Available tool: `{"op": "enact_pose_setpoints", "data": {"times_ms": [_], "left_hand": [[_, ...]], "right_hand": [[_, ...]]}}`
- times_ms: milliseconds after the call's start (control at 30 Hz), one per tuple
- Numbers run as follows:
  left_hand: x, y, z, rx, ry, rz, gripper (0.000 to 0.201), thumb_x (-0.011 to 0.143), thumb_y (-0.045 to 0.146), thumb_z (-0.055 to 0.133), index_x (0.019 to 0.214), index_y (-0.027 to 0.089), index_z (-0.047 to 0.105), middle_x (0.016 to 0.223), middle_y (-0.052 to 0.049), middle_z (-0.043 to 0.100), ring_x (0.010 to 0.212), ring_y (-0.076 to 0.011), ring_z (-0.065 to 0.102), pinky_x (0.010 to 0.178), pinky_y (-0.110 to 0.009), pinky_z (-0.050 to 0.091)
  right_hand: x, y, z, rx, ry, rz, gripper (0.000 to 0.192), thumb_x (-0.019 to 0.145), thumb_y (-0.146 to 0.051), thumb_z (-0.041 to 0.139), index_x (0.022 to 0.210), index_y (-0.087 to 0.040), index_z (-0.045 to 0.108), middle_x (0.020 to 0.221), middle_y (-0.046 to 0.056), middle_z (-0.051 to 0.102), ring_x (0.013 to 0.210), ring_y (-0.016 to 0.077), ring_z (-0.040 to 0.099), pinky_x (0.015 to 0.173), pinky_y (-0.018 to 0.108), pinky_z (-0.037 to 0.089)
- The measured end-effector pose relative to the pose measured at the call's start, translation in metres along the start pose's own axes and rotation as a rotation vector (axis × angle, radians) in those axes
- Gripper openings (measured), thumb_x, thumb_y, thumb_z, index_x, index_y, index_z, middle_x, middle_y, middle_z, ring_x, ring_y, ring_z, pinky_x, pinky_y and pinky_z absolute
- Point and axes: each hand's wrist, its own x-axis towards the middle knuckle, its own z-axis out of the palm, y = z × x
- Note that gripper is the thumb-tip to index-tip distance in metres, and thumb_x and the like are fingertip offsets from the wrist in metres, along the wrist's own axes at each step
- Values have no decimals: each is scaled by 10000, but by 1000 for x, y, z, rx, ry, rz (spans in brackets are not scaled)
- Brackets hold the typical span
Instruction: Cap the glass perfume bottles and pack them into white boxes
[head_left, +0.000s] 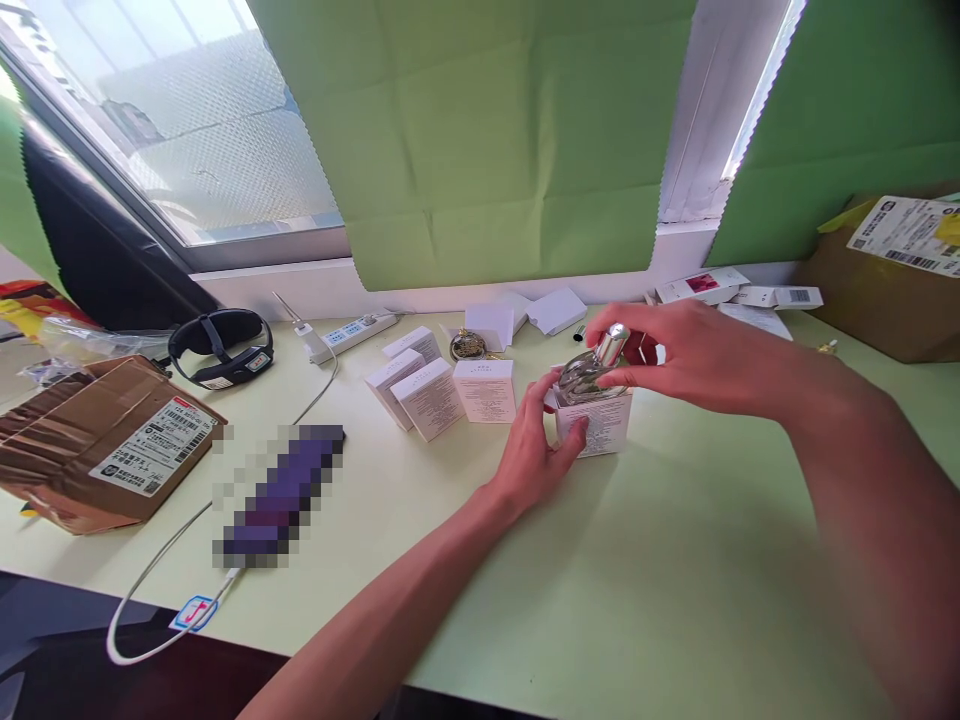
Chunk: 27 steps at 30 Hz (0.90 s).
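My right hand point(679, 350) is closed round a clear glass perfume bottle point(579, 380) with a silver cap. The bottle leans over the top of a small white printed box point(606, 425), its lower part close to or just inside the opening; the exact depth is hidden. Wrapped about the box's left side, my left hand point(531, 445) steadies it on the table, thumb on the front. To the left stand several similar white boxes point(429, 398). Behind them, a round dark-and-gold item point(468, 345) shows at one open box point(484, 390).
A pixelated phone point(285, 495) on a white cable lies left on the pale green table point(675, 580). Further left are a torn brown carton point(112, 440) and a black headset point(221, 348). A power strip point(352, 335) and flattened boxes point(705, 285) lie at the back; another carton point(877, 290) stands right.
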Motion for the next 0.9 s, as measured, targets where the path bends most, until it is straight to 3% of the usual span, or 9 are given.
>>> {"op": "enact_pose_setpoints", "data": {"times_ms": [167, 333, 533, 900], "left_hand": [[1, -2, -1, -60, -1, -61, 409, 985, 400, 528, 1345, 244, 412, 1280, -107, 605, 1020, -196, 612, 905, -385, 529], [2, -1, -1, -157, -35, -84, 321, 1000, 389, 500, 1280, 248, 431, 1280, -112, 595, 1084, -215, 634, 833, -373, 578], [3, 2, -2, -171, -56, -64, 281, 1004, 363, 492, 1249, 242, 428, 1282, -104, 584, 1112, -202, 627, 873, -375, 590], [3, 4, -3, -123, -49, -46, 266, 994, 356, 508, 1222, 233, 444, 1199, -70, 602, 978, -142, 625, 893, -331, 583]], "right_hand": [[2, -1, 1, -1, -19, 8, 226, 835, -418, 669, 1014, -296, 605, 759, -26, 686, 654, 186, 615, 579, 292, 390], [4, 0, 3, 0, -28, 46, 193, 799, -355, 692, 960, -261, 641, 805, -3, 698, 719, 198, 631, 615, 297, 404], [-2, 6, -3, -7, -36, 11, 288, 903, -475, 548, 1016, -266, 710, 1076, 39, 705, 792, 206, 629, 668, 329, 413], [-5, 7, -7, -52, -100, 23, 324, 895, -515, 546, 998, -283, 746, 1045, 37, 710, 777, 213, 613, 631, 327, 387]]}}
